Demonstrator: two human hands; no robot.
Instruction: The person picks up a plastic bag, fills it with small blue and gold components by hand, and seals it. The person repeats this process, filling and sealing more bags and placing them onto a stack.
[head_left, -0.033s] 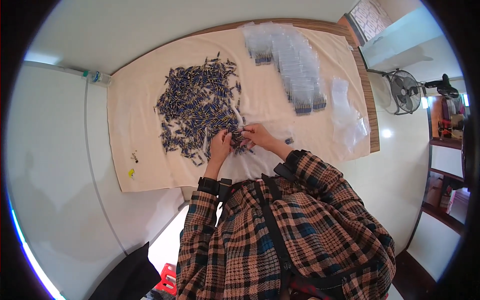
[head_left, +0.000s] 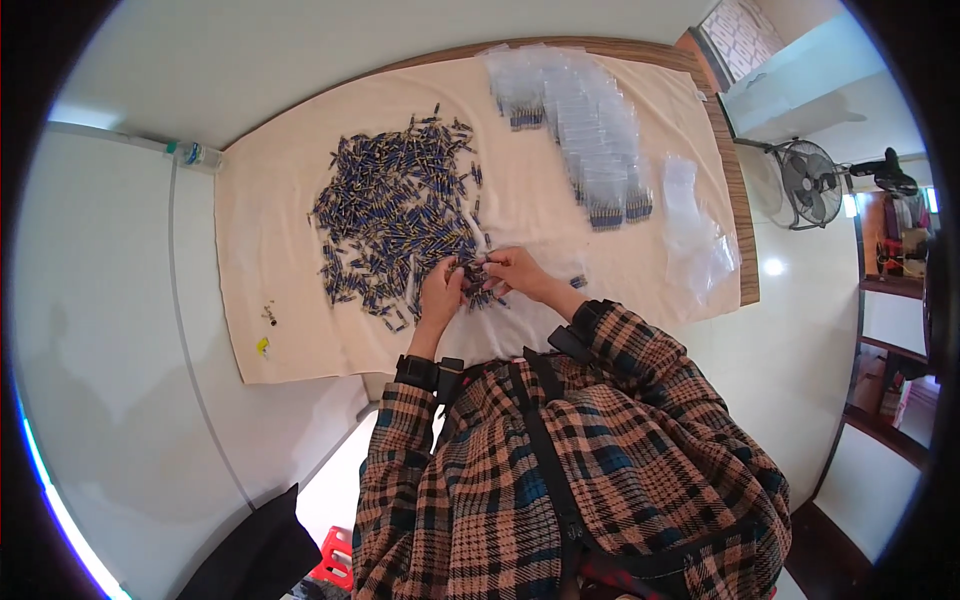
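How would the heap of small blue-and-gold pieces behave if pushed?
The small blue-and-gold pieces would probably scatter rather than slide as one, since they lie loose at many angles. Looking slim and rod-like, they may roll. The cloth spread underneath could add some drag.

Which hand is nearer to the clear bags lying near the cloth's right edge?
Right. The right hand is left of the clear bags; the left hand is farther left.

Pile of parts (head_left: 395, 185) on cloth (head_left: 265, 220), bags (head_left: 590, 130) to its right
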